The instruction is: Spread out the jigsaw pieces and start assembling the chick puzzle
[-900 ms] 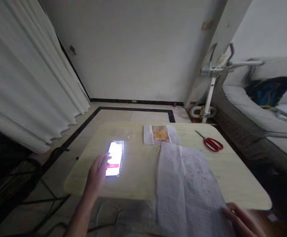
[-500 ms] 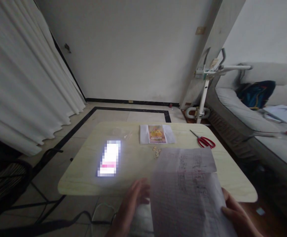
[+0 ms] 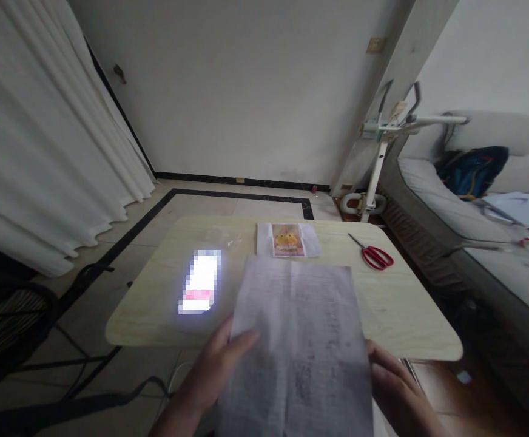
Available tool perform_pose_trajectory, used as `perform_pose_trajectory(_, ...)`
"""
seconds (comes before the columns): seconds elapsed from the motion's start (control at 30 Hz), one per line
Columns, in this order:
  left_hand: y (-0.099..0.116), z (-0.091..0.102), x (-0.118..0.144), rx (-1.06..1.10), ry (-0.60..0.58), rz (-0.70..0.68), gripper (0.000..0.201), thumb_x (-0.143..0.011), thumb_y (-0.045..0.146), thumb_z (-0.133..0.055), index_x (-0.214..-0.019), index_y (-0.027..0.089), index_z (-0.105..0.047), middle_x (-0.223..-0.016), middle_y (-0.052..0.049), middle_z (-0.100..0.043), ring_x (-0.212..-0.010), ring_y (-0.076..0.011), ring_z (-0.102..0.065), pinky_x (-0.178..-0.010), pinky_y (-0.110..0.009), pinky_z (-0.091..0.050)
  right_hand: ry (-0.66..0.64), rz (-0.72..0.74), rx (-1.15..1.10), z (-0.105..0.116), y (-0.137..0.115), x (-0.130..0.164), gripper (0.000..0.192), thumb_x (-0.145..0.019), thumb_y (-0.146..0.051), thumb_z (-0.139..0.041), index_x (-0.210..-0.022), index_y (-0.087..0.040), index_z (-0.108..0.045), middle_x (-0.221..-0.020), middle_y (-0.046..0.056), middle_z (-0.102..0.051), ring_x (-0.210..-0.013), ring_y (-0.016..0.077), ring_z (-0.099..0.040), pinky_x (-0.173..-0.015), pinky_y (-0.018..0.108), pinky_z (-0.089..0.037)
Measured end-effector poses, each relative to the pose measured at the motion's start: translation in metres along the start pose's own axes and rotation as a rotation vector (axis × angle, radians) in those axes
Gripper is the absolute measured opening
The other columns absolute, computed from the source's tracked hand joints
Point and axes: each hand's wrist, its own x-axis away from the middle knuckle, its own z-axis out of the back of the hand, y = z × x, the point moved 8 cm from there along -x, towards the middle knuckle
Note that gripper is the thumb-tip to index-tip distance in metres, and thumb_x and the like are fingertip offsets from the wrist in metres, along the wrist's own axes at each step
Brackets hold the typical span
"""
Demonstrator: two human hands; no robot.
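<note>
A large creased sheet of paper (image 3: 301,340), with faint writing or print, is held up in front of me over the near edge of the table. My left hand (image 3: 221,358) grips its left edge, thumb on the near face and fingers behind. At the right edge my right hand (image 3: 389,373) is closed on the paper, its fingertips partly hidden behind it. Just beyond the sheet lies a white paper with a yellow cartoon picture (image 3: 287,240). Red-handled scissors (image 3: 374,255) rest to the right, their blades pointing away to the left.
A lit phone (image 3: 201,282), its screen blurred out, lies on the left of the pale wooden table (image 3: 150,303). Clear plastic (image 3: 228,238) lies behind it. A grey sofa (image 3: 428,182) and white exercise equipment (image 3: 376,170) stand at right; a dark chair (image 3: 10,328) is at left.
The sheet has shifted left and now covers the small pale pieces on the table. My left hand, earlier beside the paper, has taken hold of its left edge.
</note>
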Motion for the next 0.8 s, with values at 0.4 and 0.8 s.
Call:
perform_pose_trajectory(0.4, -0.012, 0.021, -0.025, -0.079, 0.096, 0.009, 0.051, -0.077, 0.044, -0.071, -0.118, 0.015, -0.060, -0.117, -0.012, -0.068, -0.110, -0.0288, -0.063, -0.091, -0.036, -0.051, 0.055, 0.026, 0.229, -0.017, -0.006, -0.038, 0.045, -0.076, -0.060, -0.064, -0.067, -0.017, -0.058, -0.053, -0.004, -0.042, -0.047, 0.0104, -0.042, -0.044, 0.022, -0.033)
perform_pose_trajectory(0.8, -0.007, 0.014, -0.040, -0.124, 0.262, -0.086, 0.051, -0.075, 0.046, -0.070, -0.112, 0.012, -0.066, -0.109, -0.014, -0.070, -0.103, -0.0311, -0.065, -0.092, -0.040, -0.050, 0.079, 0.065, 0.368, -0.005, -0.005, -0.065, 0.039, -0.082, -0.054, -0.062, -0.070, -0.017, -0.065, -0.064, 0.001, -0.059, -0.061, 0.0156, -0.051, -0.052, 0.024, -0.038)
